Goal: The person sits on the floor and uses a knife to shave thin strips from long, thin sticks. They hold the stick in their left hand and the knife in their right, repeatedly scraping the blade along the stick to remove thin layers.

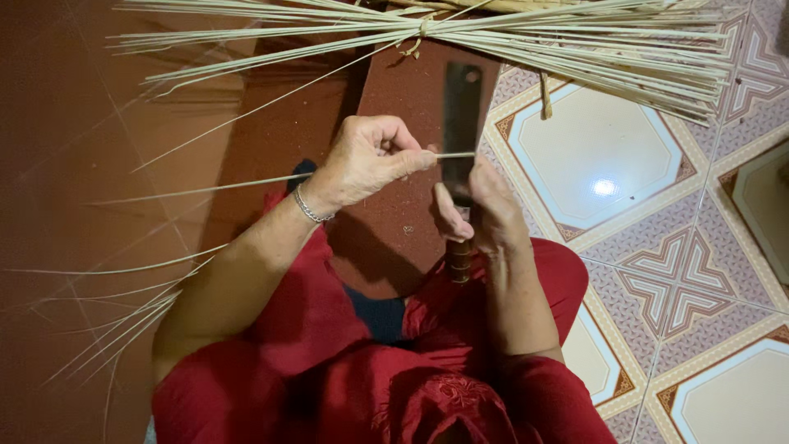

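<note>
Red cloth fills the near edge of the view: your red clothing [329, 362] covers your lap and knees, and both forearms reach away from it toward the middle of the scene. Your left hand [371, 158], with a thin silver bracelet [311, 210] at the wrist, has its fingers curled together and its thumb and forefinger pinched on a thin pale strip [246, 182]; that strip trails out to the left behind the hand and pokes out to the right of the fingertips, where it meets the flat of the blade. Your right hand [481, 210], just beside the left and a little nearer, is wrapped shut around the handle of a cleaver-like knife [462, 115]; the brown banded end of the handle shows below the hand, and the dark blade stands up beyond it, pointing far, with a small hole near its tip. Under both hands lies a dark reddish-brown mat [394, 238]. Loose pale strips [123, 316] lie scattered across the brown floor to the left. To the right the floor is patterned tile [682, 271], white octagons framed in brown and grey. At the far edge a big bundle of pale strips [509, 33] lies crosswise, tied at the middle and fanning out to both sides.
</note>
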